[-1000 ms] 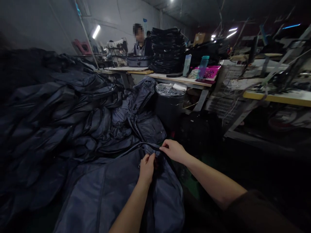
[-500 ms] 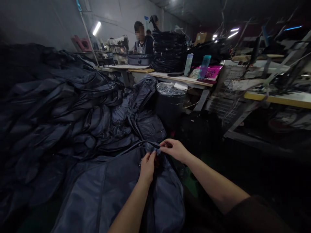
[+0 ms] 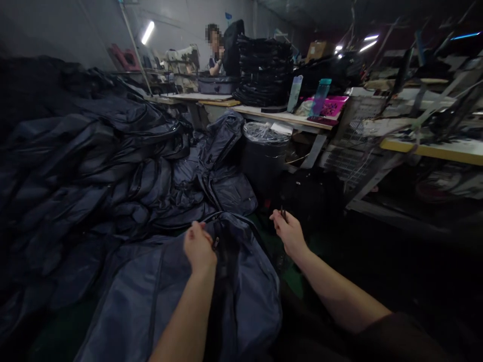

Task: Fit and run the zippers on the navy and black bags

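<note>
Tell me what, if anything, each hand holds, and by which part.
The right hand holds a small dark object by its hidden lower part; the tip protrudes. Left hand: I cannot tell.

Left hand at dark-blue bag, right hand around small dark object

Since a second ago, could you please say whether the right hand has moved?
Yes, the right hand has moved rightward, judged against the dark bin.
</note>
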`<state>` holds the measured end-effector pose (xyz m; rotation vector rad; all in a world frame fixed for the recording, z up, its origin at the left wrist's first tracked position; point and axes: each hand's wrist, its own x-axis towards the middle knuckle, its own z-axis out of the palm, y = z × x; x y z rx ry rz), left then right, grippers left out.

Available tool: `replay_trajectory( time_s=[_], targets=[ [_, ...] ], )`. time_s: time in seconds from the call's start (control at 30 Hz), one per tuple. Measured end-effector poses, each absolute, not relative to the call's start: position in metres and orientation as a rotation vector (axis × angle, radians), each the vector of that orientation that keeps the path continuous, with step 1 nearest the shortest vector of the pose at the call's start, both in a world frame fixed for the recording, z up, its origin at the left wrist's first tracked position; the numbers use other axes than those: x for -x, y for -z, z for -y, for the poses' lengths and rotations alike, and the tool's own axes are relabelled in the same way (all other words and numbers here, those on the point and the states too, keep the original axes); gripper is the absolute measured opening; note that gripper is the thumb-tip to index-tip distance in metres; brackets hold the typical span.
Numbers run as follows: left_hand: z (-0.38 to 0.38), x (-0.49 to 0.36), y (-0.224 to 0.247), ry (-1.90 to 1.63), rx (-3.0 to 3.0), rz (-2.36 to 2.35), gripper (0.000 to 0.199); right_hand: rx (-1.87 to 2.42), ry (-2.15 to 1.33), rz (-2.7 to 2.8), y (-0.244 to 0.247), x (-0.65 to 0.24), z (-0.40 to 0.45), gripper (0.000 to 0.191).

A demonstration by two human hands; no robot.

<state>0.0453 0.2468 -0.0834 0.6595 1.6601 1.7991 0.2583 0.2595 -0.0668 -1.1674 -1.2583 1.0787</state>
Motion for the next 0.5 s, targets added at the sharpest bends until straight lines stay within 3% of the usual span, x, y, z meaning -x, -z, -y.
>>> replay_trajectory(
  time_s=[0.1,0.2,0.23,0.33,0.5],
  targets=[
    [-0.246,-0.017,0.074,-1.895,-0.800,-1.849,0.033,0.879,-1.246,1.779,0.052,-0.280,-0.228,0.028],
    [-0.236,-0.005,0.069,-1.665,-1.227,-2.083,0.024,0.561,-1.319,2.288,0.037,-0.292,-0.204,0.041],
    [-0.232,-0.004,0.067,-1.574,-1.350,-2.137,0.020,0.520,-1.298,2.381,0.033,-0.294,-0.200,0.037],
    [-0.217,-0.004,0.056,-1.440,-1.557,-2.144,0.017,0.504,-1.241,2.496,0.026,-0.295,-0.196,0.015],
    [-0.191,0.004,0.027,-1.413,-1.540,-2.065,0.022,0.426,-1.302,2.592,0.025,-0.297,-0.196,0.021]
  ],
)
